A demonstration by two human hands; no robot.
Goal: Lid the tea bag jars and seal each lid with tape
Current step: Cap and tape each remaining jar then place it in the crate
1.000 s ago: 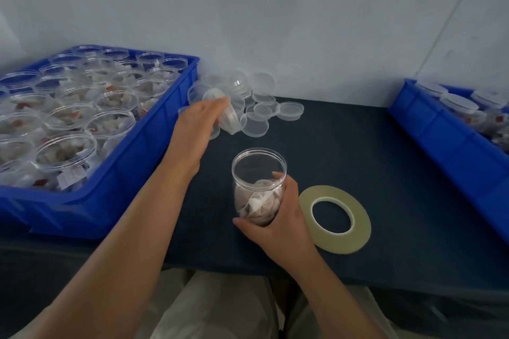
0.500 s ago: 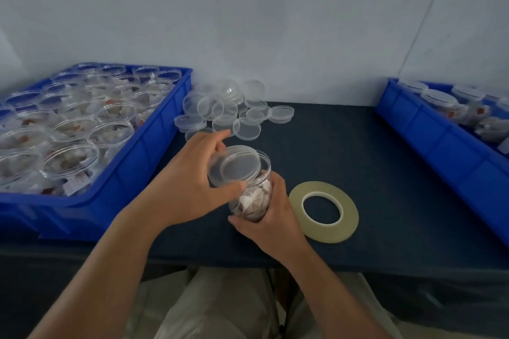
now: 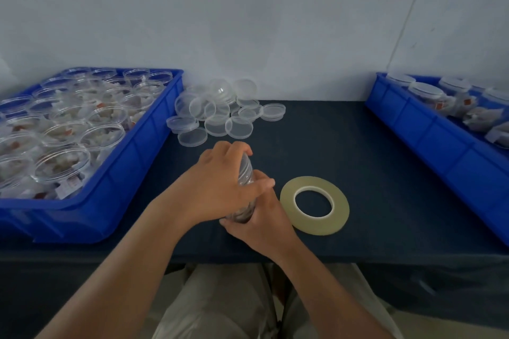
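Blue bins flank a jar [image 3: 245,171] gripped by both hands on the desk [image 3: 363,157].
The left bin [image 3: 154,132] holds open jars [image 3: 62,164] of tea bags, their tag print too small to read. Loose lids [image 3: 220,118] lie beside it. The left hand [image 3: 217,187] curls over the jar's top and the right hand [image 3: 264,221] grips its base. A tape roll [image 3: 286,195] lies just right. The right bin [image 3: 429,132] holds lidded jars [image 3: 425,91].

A clear jar [image 3: 246,173] is held over the dark desk [image 3: 344,146] by both hands. Its top is covered by the left hand [image 3: 220,181], whose fingers are curled round it. Its lower part is gripped by the right hand [image 3: 264,217]. A tape roll [image 3: 316,226] is laid flat just beside the right hand. Loose lids [image 3: 220,115] are heaped near the wall. Open jars are kept in the left blue bin [image 3: 137,146], lidded ones in the right blue bin [image 3: 440,140].
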